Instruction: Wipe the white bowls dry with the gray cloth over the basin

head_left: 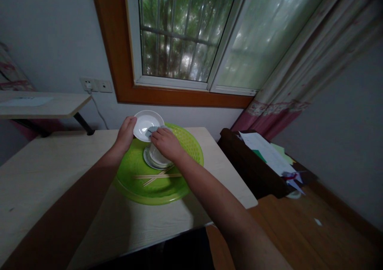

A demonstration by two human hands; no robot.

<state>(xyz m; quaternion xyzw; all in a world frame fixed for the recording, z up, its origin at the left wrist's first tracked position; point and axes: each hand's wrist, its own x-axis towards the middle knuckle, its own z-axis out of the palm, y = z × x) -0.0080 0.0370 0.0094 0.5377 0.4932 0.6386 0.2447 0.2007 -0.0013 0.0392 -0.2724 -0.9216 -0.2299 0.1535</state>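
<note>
My left hand (125,132) grips the left rim of a small white plate (144,120), which is tilted up over a green basket (131,193). In my right hand (166,142) is a grey-blue cloth (150,131), pressed against the inside of the plate. Below, partly hidden by my right hand, white bowls (157,156) stand on white dishes (149,161) in the basket. Wooden chopsticks (149,177) lie crossed in front of them.
The basket rests on a pale wooden table (98,214). At the left rises a small shelf (38,106) on black legs. Beyond the table's right edge is a dark brown piece of furniture (247,162) with papers (267,154) on it. A window (179,34) is behind.
</note>
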